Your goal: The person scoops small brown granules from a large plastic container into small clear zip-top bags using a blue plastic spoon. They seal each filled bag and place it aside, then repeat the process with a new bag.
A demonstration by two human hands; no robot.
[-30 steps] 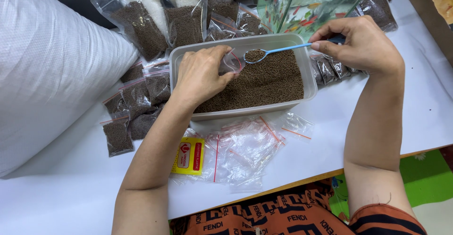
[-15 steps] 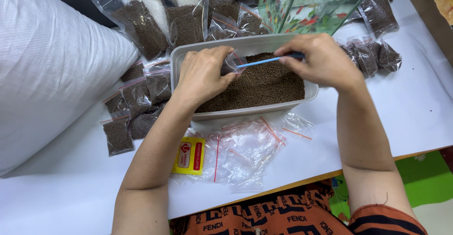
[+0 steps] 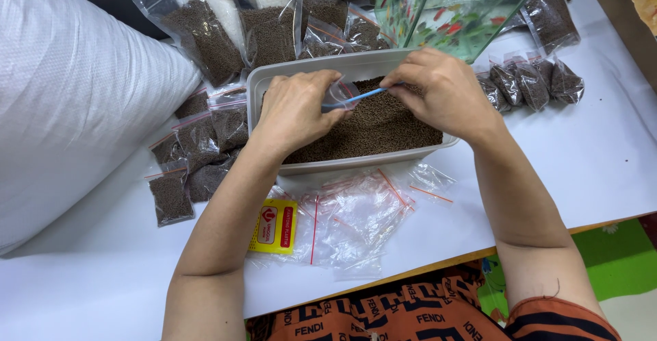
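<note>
Blue plastic spoon (image 3: pixel 363 96), pinched by the right hand (image 3: pixel 445 94), has now come from the brown pellets (image 3: pixel 383 125) into the small clear bag (image 3: pixel 340 94) pinched by the left hand (image 3: pixel 294 111).

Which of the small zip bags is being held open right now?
The small clear bag in the left hand, above the tub; the others lie on the table.

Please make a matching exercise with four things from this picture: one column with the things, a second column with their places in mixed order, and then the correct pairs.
Things:
1. blue spoon
2. small clear bag
3. yellow card
4. white sack

Places:
A. flat on the table, beside the empty bags
B. in the right hand
C. far left of the table
D. in the left hand, over the tub

Pairs: 1-B, 2-D, 3-A, 4-C
</note>
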